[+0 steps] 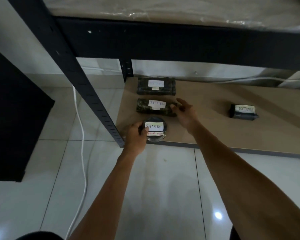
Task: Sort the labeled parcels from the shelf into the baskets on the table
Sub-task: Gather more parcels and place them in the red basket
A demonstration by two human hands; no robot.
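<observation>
Several dark wrapped parcels with white RETURN labels lie on the low brown shelf board [206, 122]. A round parcel [157, 134] sits at the board's front left corner; my left hand [137, 134] grips its left side, thumb on the label. Behind it lies a long parcel [144, 107]; my right hand [184, 112] closes thumb and fingers on its right end. A third long parcel [156, 85] lies at the back. A small parcel [243, 112] sits apart to the right. No baskets are in view.
A black shelf upright [87, 87] stands just left of the parcels, with a black crossbeam [180, 42] overhead. A white cable [81, 139] runs down the tiled floor. A dark block [12, 118] fills the left.
</observation>
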